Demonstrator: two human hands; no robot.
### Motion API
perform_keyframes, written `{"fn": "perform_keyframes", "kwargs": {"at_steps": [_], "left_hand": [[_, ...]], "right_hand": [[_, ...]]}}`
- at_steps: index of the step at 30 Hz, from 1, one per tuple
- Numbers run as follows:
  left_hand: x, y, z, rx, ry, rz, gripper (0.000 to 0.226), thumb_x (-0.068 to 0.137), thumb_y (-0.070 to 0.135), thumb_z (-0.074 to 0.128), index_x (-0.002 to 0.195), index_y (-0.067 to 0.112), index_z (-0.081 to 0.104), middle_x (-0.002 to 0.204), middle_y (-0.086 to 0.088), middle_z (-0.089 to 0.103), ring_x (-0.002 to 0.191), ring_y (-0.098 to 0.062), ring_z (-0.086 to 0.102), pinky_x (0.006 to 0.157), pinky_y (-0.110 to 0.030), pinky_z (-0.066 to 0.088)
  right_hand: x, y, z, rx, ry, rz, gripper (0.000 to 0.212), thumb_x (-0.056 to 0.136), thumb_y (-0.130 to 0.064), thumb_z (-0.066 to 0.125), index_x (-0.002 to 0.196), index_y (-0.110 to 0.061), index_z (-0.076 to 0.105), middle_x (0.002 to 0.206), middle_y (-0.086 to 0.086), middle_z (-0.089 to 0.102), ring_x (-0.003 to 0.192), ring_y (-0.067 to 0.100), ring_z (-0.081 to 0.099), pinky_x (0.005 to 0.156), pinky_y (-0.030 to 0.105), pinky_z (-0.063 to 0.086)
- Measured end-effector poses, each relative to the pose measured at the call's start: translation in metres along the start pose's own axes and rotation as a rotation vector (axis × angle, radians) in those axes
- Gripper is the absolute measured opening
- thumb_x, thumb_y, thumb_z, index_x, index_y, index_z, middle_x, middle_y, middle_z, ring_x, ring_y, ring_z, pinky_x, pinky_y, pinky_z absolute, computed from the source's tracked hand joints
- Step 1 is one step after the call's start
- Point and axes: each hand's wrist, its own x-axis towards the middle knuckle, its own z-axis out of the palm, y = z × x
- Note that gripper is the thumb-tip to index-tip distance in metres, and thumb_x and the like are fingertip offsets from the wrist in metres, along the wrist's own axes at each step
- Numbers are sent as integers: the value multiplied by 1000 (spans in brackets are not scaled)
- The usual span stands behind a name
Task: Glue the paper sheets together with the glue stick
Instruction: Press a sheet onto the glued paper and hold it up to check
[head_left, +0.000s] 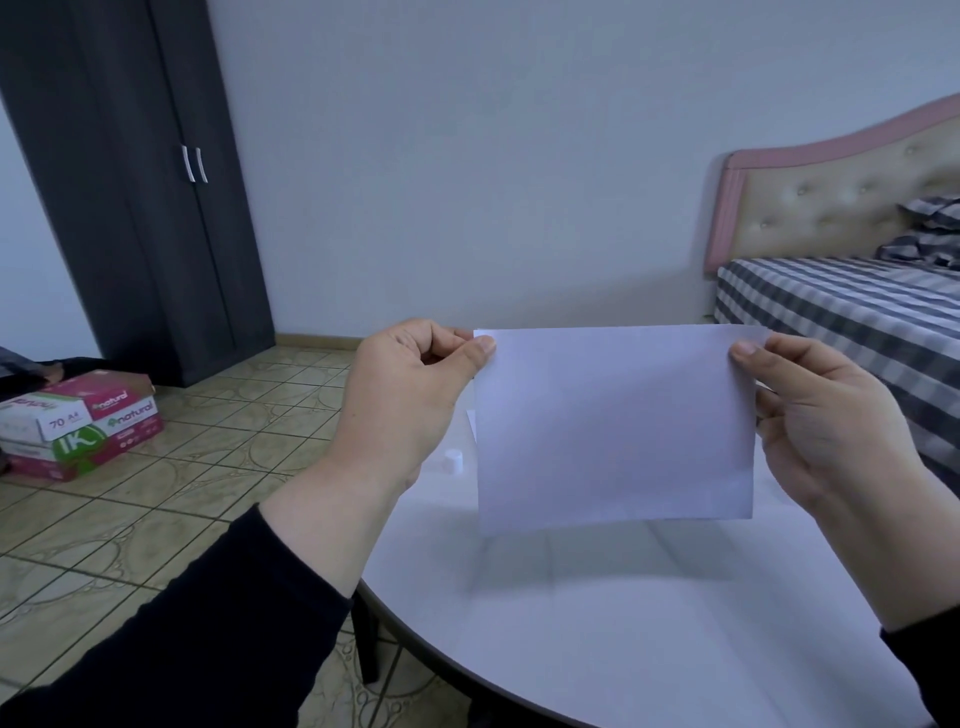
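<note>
Head view. Item 1: paper (613, 423), white, smooth, rectangular, held upright in the air above the worktop (649, 623), which is round, pale and glossy. Item 2: small white cap (453, 461), cylindrical, on the worktop behind the paper's left edge. Left hand (405, 400): grip pinched on the paper's top left corner, thumb in front, fingers curled behind, dark sleeve. Right hand (826, 421): grip pinched on the top right corner, thumb in front, fingers behind the sheet. Background: dark wardrobe (130, 182), paper reams (83, 421) on tiled floor, checked bed (852, 306).
</note>
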Motion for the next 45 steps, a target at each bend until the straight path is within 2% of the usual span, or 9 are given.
{"fn": "perform_keyframes", "kwargs": {"at_steps": [9, 18, 26, 29, 31, 33, 38, 43, 45], "left_hand": [[2, -5, 1, 38, 38, 17, 19, 83, 16, 74, 73, 4, 65, 84, 8, 70, 73, 2, 62, 69, -11, 48], [3, -6, -4, 28, 36, -11, 23, 80, 11, 77, 71, 4, 57, 82, -6, 73, 84, -16, 71, 89, -42, 56], [8, -16, -11, -18, -166, -131, 29, 84, 3, 71, 112, 9, 67, 87, -11, 75, 84, -18, 70, 73, -24, 55], [6, -22, -11, 149, -130, 7, 9, 85, 7, 71, 91, 14, 74, 82, -4, 74, 74, -10, 66, 72, -20, 54], [3, -24, -13, 274, -99, 236, 7, 87, 10, 70, 89, 16, 73, 83, 2, 72, 74, -5, 64, 75, -18, 51], [-4, -27, -18, 429, -127, 518, 5, 88, 8, 69, 90, 12, 72, 87, 6, 70, 82, -4, 62, 80, -16, 48], [-31, -59, -37, 594, -414, 789, 6, 88, 5, 65, 89, 5, 71, 90, 1, 69, 88, -9, 63, 82, -23, 49], [-62, -105, -47, 738, -854, 771, 23, 92, 26, 54, 93, 13, 72, 106, 4, 70, 101, -9, 62, 86, -27, 49], [-67, -113, -43, 753, -964, 706, 18, 89, 28, 54, 92, 18, 69, 113, 7, 68, 105, -6, 59, 87, -26, 48]], "right_hand": [[-1, 1, 0, 27, -51, 37, 8, 85, -6, 66, 82, -12, 67, 73, -3, 72, 66, 10, 66, 68, 19, 53], [5, 4, -4, -29, -65, 70, 8, 84, -6, 67, 80, -12, 69, 69, -2, 70, 64, 10, 62, 71, 22, 51], [11, 11, -16, -232, -98, 40, 12, 80, -3, 72, 90, -8, 70, 80, 1, 72, 81, 16, 67, 87, 28, 53], [8, 11, -16, -332, -137, -59, 11, 79, 0, 72, 88, -5, 68, 79, 4, 67, 68, 4, 65, 76, 20, 51], [5, 5, -17, -374, -165, -145, 10, 82, 5, 68, 88, -3, 65, 76, 4, 64, 50, -3, 58, 53, 6, 44], [4, 0, -26, -406, -236, -209, 11, 82, 6, 68, 84, -5, 66, 75, 1, 68, 57, -1, 62, 48, 4, 42], [-14, 13, -72, -912, -457, -295, 10, 78, -15, 76, 78, -25, 75, 88, -14, 74, 83, 1, 65, 73, 13, 47], [-41, 53, -107, -1169, -843, -416, 11, 74, -44, 68, 76, -35, 73, 95, -28, 70, 95, -4, 63, 87, 39, 49], [-41, 63, -113, -1213, -881, -412, 17, 72, -47, 64, 85, -38, 69, 103, -35, 65, 102, -9, 57, 95, 35, 39]]}}
